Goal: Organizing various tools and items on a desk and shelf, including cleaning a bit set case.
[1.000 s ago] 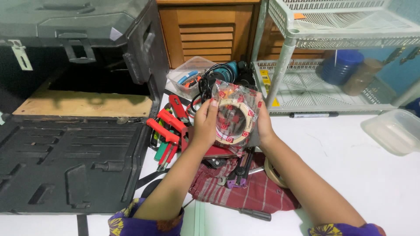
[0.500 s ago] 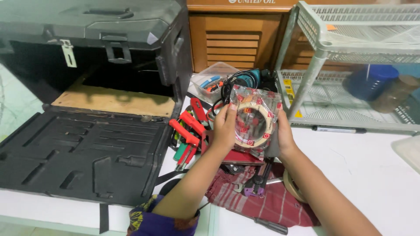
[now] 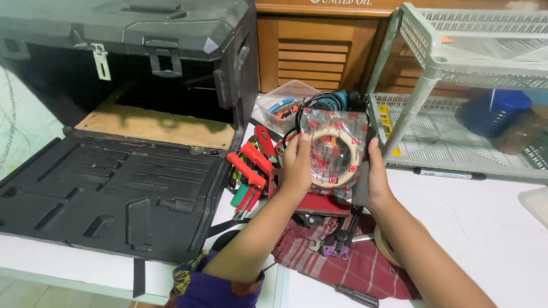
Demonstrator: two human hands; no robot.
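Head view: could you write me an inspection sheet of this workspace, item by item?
Surface: white floor, partly covered by a red striped cloth.
Job's things: tape roll in a clear printed bag, held up between both hands.
Clutter: red-handled pliers, green-handled tool, wrench on the cloth, screwdriver, second tape roll, clear tub of small tools, marker.
Hands: left hand and right hand grip the bag's opposite edges.
Cables: black cord coiled by a teal power tool.
Surroundings: open black tool case, wooden cabinet, plastic rack holding a blue jar.
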